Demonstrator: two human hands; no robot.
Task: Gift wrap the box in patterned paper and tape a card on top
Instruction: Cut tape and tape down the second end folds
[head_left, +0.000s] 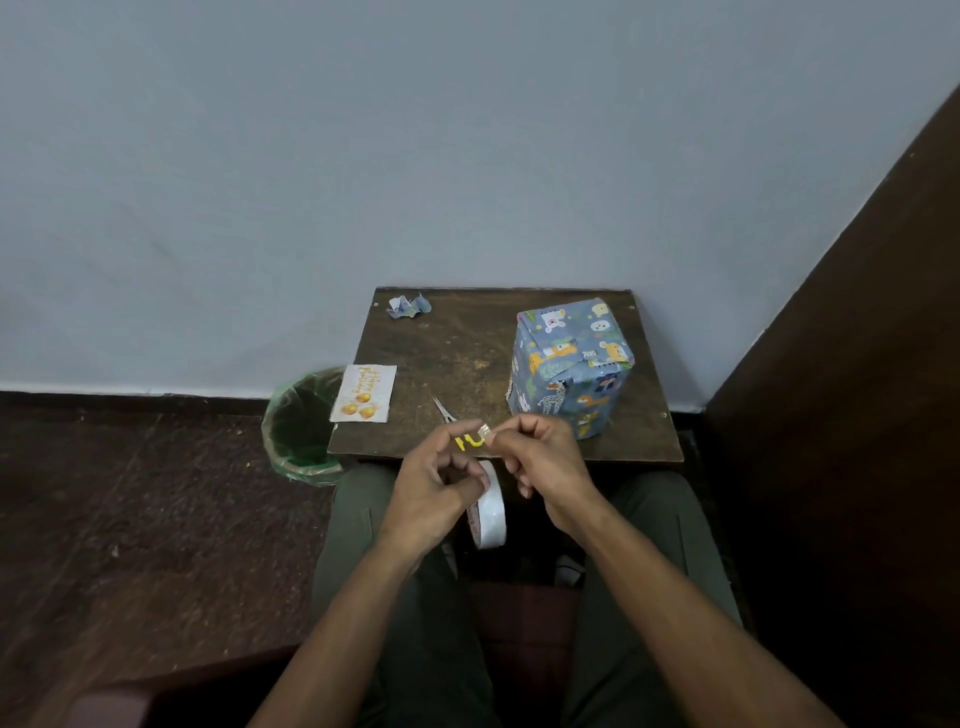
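The box (569, 364), wrapped in blue animal-print paper, stands upright on the right side of the small brown table (467, 358). A white birthday card (363, 393) with gold balloons lies at the table's left edge, partly overhanging it. Both hands hover over the table's front edge. My left hand (441, 483) holds a white tape roll (491, 514), which hangs below the fingers. My right hand (540, 457) pinches a short piece of tape (485, 430) between thumb and forefinger. Yellow-handled scissors (447, 413) lie on the table just behind my fingers, handles partly hidden.
A crumpled scrap of wrapping paper (409, 305) lies at the table's far left corner. A bin with a green liner (301, 426) stands on the floor left of the table. A dark wooden panel (857, 364) rises on the right. My knees are under the table's front edge.
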